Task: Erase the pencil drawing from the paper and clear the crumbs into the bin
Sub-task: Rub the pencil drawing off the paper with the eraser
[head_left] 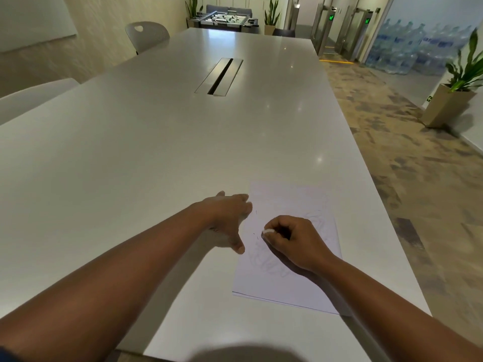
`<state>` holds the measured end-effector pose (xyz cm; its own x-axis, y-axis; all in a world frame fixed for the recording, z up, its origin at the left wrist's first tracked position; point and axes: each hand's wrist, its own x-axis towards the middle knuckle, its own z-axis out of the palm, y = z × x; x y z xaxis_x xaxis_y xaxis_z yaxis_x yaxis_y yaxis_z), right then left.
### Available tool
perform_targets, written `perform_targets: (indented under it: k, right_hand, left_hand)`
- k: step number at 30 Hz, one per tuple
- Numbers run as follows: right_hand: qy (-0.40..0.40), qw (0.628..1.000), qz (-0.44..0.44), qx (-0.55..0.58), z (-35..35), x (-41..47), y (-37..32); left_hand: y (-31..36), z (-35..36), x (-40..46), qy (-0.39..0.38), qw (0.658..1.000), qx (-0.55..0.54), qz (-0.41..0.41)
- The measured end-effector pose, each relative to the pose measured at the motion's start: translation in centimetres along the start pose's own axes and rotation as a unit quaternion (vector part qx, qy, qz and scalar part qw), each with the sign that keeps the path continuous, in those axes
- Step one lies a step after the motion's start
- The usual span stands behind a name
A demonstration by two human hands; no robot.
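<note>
A white sheet of paper [290, 280] lies on the near right part of the white table [130, 165], with a faint pencil drawing [266, 265] on it. My right hand [295, 239] rests on the sheet and pinches a small white eraser [268, 232] against the paper. My left hand [230, 218] lies flat with fingers spread, pressing on the sheet's left edge. A few dark crumbs [255, 235] sit on the paper between the two hands. No bin is in view.
A metal cable slot [219, 75] runs down the table's middle. Chairs [147, 35] stand along the left side. The table's right edge borders a patterned carpet, with a potted plant [454, 95] and stacked water bottles [407, 48] further right.
</note>
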<state>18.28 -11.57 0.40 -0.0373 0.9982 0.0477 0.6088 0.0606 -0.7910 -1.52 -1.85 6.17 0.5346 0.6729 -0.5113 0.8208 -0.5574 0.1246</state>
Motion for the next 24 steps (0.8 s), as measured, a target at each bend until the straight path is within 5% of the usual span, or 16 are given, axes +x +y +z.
perform_targets:
  k: [6, 10, 16, 20, 24]
  right_hand:
    - [-0.05, 0.996, -0.033, -0.069, -0.5, 0.1, -0.2]
    - [-0.016, 0.991, -0.032, -0.129, -0.4, 0.7, -0.3]
    - [-0.094, 0.985, -0.068, -0.128, 1.0, -0.5, -1.7]
    - [-0.022, 0.991, -0.058, -0.119, 0.4, 0.5, -1.1]
    - [-0.081, 0.98, -0.111, -0.145, 1.4, -0.9, -1.5]
  left_hand:
    - [0.0, 0.6, 0.2, -0.013, 1.0, 0.006, 0.0]
    - [-0.1, 0.9, 0.5, -0.024, 1.0, 0.001, -0.007]
    - [1.2, 0.6, 0.9, -0.036, 0.998, 0.055, -0.025]
    - [1.5, 0.4, 0.9, -0.034, 0.997, 0.062, -0.039]
    - [1.8, 0.2, 0.2, -0.029, 0.998, 0.051, -0.039]
